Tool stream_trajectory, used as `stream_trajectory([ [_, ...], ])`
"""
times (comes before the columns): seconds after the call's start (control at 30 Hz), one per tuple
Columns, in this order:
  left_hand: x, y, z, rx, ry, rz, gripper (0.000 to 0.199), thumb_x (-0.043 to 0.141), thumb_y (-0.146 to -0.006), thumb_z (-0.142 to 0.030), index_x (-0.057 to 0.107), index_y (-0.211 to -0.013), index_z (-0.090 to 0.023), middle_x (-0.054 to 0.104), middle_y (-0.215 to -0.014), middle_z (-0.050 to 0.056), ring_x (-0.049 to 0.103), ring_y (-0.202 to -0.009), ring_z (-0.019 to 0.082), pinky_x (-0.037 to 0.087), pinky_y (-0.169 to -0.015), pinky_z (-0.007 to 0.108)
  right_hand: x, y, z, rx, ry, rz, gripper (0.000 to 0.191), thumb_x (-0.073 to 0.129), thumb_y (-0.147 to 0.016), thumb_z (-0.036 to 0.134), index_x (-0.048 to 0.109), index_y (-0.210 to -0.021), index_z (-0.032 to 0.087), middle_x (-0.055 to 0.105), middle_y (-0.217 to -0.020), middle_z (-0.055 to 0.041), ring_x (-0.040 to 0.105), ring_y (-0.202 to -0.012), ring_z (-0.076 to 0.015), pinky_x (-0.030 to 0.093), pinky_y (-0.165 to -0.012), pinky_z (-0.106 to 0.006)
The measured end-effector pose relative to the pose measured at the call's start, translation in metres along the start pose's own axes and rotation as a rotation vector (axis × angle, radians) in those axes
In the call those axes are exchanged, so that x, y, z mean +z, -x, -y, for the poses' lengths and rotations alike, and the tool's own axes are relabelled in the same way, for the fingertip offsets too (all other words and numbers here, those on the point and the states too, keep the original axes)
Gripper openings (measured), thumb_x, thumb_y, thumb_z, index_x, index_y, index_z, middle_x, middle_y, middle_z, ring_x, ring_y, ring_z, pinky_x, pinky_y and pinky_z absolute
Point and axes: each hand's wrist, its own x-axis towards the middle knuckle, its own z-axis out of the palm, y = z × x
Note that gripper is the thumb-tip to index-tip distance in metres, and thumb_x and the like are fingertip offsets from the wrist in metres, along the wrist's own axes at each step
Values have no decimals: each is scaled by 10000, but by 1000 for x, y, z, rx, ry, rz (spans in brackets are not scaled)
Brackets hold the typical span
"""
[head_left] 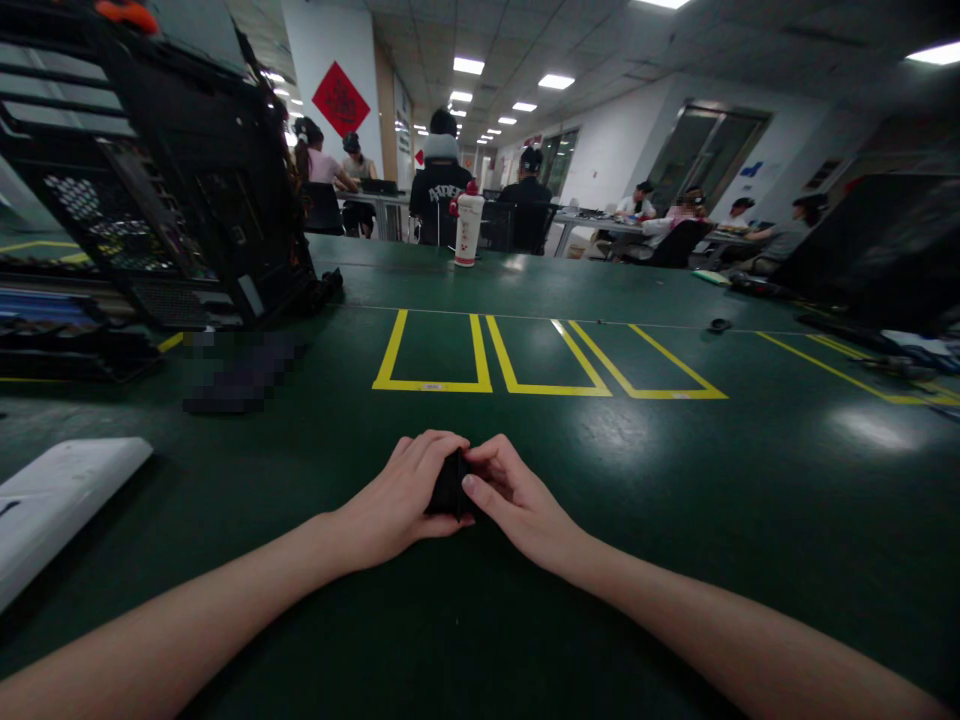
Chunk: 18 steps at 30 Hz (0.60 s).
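Both hands meet around a small black object [448, 487] low over the green table [315, 640], in the lower middle of the head view. Its kind cannot be made out, as fingers cover much of it; a thin raised edge shows on its right side. My left hand [401, 500] wraps it from the left, fingers over the top and thumb underneath. From the right, my right hand [525, 505] pinches that edge between thumb and fingers. Whether the object rests on the table is unclear.
Yellow tape frames [491, 385] mark the table ahead. A black computer case [195, 190] stands at left, a white box [67, 500] nearer. A white bottle [469, 230] stands at the far edge, a small black round item [720, 325] right of the frames. Several people sit beyond.
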Motion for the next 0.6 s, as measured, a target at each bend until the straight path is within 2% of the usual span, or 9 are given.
stream_trajectory([
  [0.13,3,0,2,6,0,-3,588,672,-765,-220,314,-1230,-254,468,-1180,79,499,-992,255,431,-817,409,-1,0,3,29,41,-18,176,494,-887,263,451,-1055,234,523,-1063,-30,537,-1004,-179,508,-810,-349],
  [0.2,5,0,3,9,1,-41,620,691,-737,-201,317,-1228,-260,477,-1172,74,498,-996,259,428,-817,412,-1,0,5,46,65,-17,221,497,-885,268,444,-1096,230,518,-1096,-43,525,-1035,-190,497,-839,-367],
  [0.27,7,0,4,1,1,-59,634,699,-721,-191,322,-1227,-258,480,-1168,72,498,-992,260,431,-811,409,-2,1,6,53,66,6,202,491,-886,277,459,-1078,222,524,-1078,-46,528,-1030,-195,494,-840,-375],
  [0.4,6,1,4,-7,-9,-24,611,684,-740,-184,323,-1228,-249,462,-1192,77,492,-985,252,434,-810,400,-2,1,5,15,22,39,165,549,-848,239,475,-994,226,519,-1067,-28,540,-994,-184,504,-806,-354],
  [0.47,4,2,3,-11,-10,-17,617,687,-740,-174,317,-1229,-245,456,-1197,81,492,-980,249,433,-811,399,-1,1,3,-9,14,24,192,576,-829,221,475,-991,233,512,-1076,-22,535,-1001,-177,498,-814,-346],
  [0.6,2,1,2,0,-5,-9,602,674,-762,-221,309,-1240,-248,458,-1198,91,490,-1007,264,421,-827,417,0,0,-2,-26,-29,-9,120,518,-870,292,470,-963,232,533,-986,-12,552,-943,-163,508,-760,-321],
])
